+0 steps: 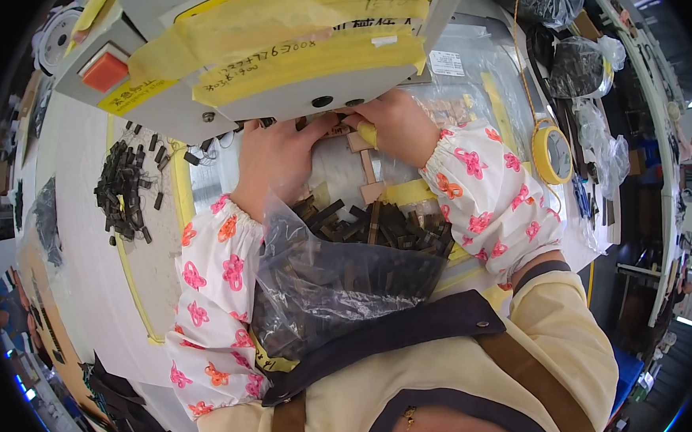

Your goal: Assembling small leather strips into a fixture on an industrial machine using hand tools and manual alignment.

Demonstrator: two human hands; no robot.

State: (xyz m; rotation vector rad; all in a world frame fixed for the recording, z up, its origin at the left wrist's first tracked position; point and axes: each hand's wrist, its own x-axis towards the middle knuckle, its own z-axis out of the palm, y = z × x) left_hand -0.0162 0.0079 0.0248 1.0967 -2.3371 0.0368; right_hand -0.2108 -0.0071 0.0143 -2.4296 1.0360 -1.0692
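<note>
Both my hands meet under the lower edge of a grey machine head (268, 102). My left hand (280, 153) is closed, its thumb and fingertips drawn together at the machine's edge. My right hand (398, 127) is closed beside it, with a yellow wrap on one finger. What they pinch is mostly hidden by the machine and the fingers. Below the right fingers, a strip of pale tan pieces (369, 167) runs toward me. Close to my body, a clear plastic bag (327, 288) lies open, full of dark, flat rectangular parts (370, 221).
Left of my hands lies a pile of small black parts (122, 190) with thin wires. An orange-red button (105, 71) sits on the machine's left box. A yellow round dial (552, 153) hangs by a cord at the right, near plastic bags (590, 66).
</note>
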